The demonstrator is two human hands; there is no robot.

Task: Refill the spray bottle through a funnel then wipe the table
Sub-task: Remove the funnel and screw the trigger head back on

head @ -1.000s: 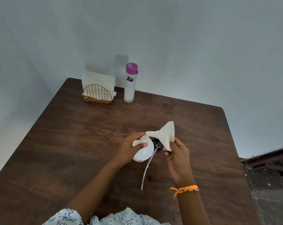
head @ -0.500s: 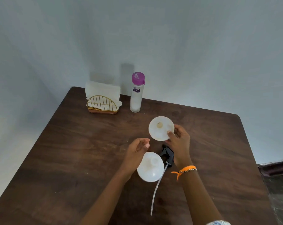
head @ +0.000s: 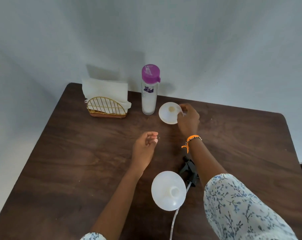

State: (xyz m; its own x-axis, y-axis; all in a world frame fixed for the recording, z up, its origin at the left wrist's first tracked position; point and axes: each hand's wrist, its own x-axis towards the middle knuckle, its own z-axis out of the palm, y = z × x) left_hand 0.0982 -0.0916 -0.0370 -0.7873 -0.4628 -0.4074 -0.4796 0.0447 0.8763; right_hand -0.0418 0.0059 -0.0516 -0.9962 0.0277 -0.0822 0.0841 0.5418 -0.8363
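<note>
The white round spray bottle stands on the dark wooden table near me, its neck open. Its black spray head lies beside it to the right, with the clear dip tube trailing toward me. Farther back, my right hand pinches the rim of the white funnel, wide mouth up, just right of a clear water bottle with a purple cap. My left hand hovers over the table's middle with loosely curled fingers and holds nothing.
A gold wire holder with white paper napkins stands at the back left, next to the purple-capped bottle. A grey wall runs close behind the table. The table's right edge drops off to the floor.
My right hand carried the funnel away from the spray bottle toward the purple-capped bottle. My left hand let go of the spray bottle and moved forward. The spray head now lies on the table.
</note>
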